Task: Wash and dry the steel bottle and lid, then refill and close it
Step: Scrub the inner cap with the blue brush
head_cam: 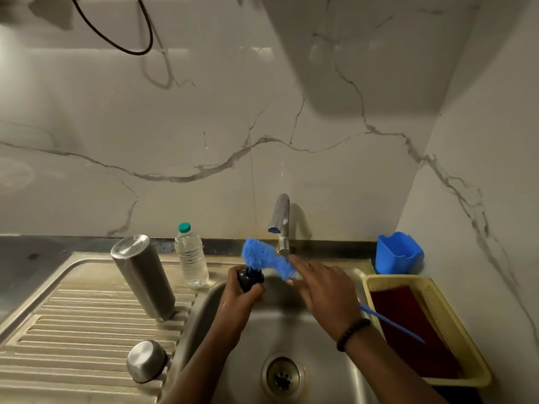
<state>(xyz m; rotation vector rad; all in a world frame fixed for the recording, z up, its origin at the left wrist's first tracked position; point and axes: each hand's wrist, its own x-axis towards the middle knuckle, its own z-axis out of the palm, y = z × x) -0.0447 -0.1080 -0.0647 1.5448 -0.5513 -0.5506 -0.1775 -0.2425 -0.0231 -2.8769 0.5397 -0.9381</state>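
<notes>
On my far left the steel bottle (143, 277) stands mouth-down and tilted on the ribbed drainboard (73, 322), well apart from both my hands. Nearer me on the same ribs sits the steel cap (146, 361), close to the sink's left rim. Just right of the bottle a clear plastic water bottle (191, 256) with a green top stands upright at the basin's back corner.

My left hand (243, 295) is curled round a small dark lid (250, 278), holding it over the sink basin (280, 325). The fluffy blue brush head (267, 259) touches the lid's top. My right hand (322, 287) lies over the brush, fingers fairly straight along it; whether they clasp the brush underneath I cannot tell. Its thin blue handle (392, 325) juts out to the right, over the basin rim.

The tap (280, 221) stands just behind the brush; no stream shows. The drain (283, 377) sits below my wrists, with open basin around it. On the right a yellow basket (463, 339) holding a dark red cloth (414, 330) crowds the sink's rim, under the handle's end. A blue holder (398, 253) stands in the back corner by the wall.
</notes>
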